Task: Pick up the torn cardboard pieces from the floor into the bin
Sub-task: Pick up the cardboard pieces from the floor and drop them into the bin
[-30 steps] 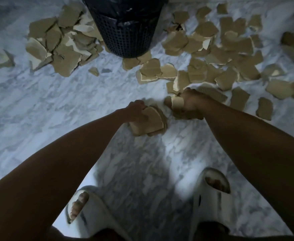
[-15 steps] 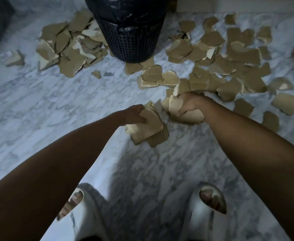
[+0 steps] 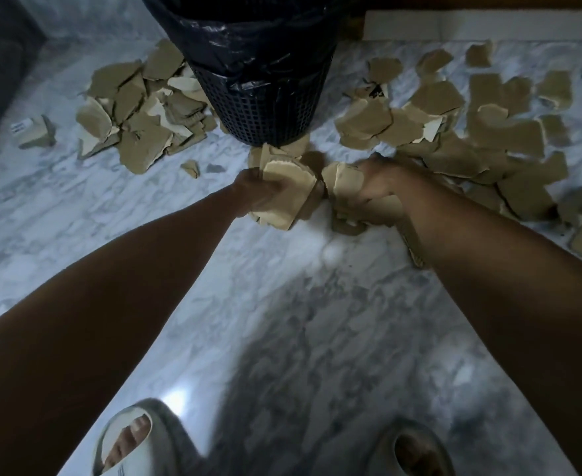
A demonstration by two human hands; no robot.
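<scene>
Left hand [image 3: 253,192] gripping cardboard stack [image 3: 288,190]; right hand [image 3: 377,182] gripping another stack [image 3: 346,182]; bin [image 3: 265,108] standing just beyond; scraps [image 3: 454,132] lying either side.

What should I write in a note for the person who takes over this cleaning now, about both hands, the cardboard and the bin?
Left hand: holds a stack of cardboard pieces in a firm grip, just in front of the bin.
Right hand: grips a second bundle of pieces beside the first.
Bin: dark mesh basket with a black liner, standing upright on the marble floor.
Done: two handfuls gathered; neither is in the bin yet.
Left: drop both handfuls in, then collect the pile left of the bin and the larger spread on the right.
</scene>
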